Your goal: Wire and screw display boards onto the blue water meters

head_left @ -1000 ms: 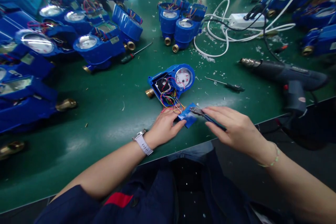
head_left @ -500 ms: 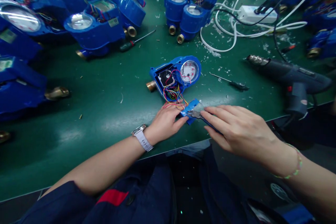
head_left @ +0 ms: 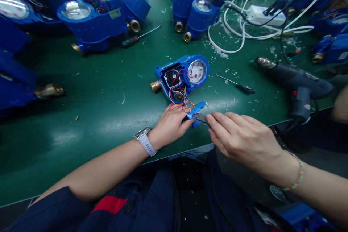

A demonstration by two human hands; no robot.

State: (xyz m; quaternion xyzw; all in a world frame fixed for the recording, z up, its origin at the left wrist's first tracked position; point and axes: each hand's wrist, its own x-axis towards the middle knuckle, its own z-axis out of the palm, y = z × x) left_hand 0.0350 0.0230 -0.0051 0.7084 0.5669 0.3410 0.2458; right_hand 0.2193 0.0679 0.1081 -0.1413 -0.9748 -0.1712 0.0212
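A blue water meter [head_left: 161, 69] with a round dial and an open wiring compartment lies on the green bench. Red, yellow and black wires [head_left: 187, 100] run from it to a small blue plastic part [head_left: 199, 106] near the bench's front edge. My left hand [head_left: 172, 125], with a watch on its wrist, is closed on the left end of that part, thumb in front and fingers partly under the wires. My right hand [head_left: 241, 136] grips a pair of pliers [head_left: 200, 117], its handles mostly hidden in the palm. The plier jaws meet the blue part beside my left thumb.
Several more blue meters [head_left: 92, 25] stand at the left and back. Screwdrivers [head_left: 246, 88] lie behind my right hand and at the back left. A heat gun [head_left: 299, 78] and a white power strip [head_left: 266, 15] with looped cable occupy the right. Another person's arm [head_left: 342, 105] shows at the right edge.
My right fingers have curled more closely around the pliers' handles. The jaws stay at the blue part, and my left hand keeps its hold. The view has shifted slightly.
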